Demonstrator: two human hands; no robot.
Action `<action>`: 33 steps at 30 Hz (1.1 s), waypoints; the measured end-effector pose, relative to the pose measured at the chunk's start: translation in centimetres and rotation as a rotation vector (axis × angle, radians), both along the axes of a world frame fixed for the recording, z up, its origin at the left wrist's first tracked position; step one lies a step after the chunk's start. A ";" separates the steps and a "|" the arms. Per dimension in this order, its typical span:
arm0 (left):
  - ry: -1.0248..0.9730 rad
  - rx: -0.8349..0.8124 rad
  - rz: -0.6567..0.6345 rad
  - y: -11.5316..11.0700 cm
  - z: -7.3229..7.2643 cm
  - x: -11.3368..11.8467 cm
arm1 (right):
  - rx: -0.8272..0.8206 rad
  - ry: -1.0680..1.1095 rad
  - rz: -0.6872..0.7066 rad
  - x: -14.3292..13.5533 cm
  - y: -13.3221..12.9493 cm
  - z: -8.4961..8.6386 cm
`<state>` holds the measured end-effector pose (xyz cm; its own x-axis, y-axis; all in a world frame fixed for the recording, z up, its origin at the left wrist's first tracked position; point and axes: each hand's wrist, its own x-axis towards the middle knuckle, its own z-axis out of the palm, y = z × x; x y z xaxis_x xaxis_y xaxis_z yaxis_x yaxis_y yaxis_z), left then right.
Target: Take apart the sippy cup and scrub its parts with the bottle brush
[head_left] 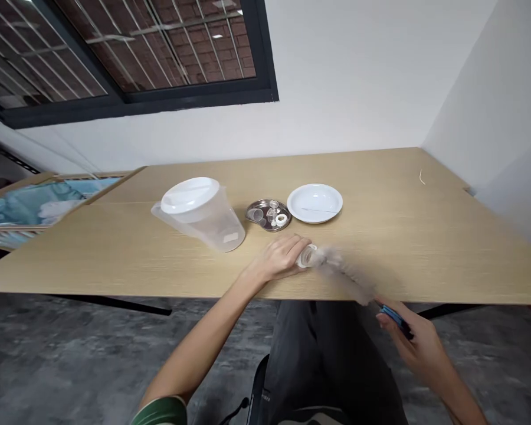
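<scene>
Head view: brush meets small clear bottle at the worktop's [425, 236] near edge, centre frame.

Left hand [283, 260] fingers close around the bottle [307, 255], mouth pointing right; right hand [418, 342], lower right, grips the brush [349, 274] handle, bristles slanting up-left to the bottle mouth.

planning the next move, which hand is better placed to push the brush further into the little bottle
Right. The right hand already grips the blue handle of the bottle brush, whose blurred bristles point at the mouth of the small clear bottle. The left hand is busy pinning that bottle on the table.
</scene>
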<state>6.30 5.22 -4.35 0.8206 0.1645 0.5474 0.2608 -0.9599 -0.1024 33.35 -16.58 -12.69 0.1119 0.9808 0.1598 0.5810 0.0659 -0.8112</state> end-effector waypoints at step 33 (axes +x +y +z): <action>0.104 -0.181 0.062 -2.2 -2.2 0.5 | 0.082 -0.803 0.267 0.3 0.3 9.6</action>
<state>6.77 2.97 -6.51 0.8563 0.3041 0.4176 0.3168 -0.9476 0.0405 33.62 -16.26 -3.14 -0.2992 0.9401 0.1632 0.9350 0.3230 -0.1463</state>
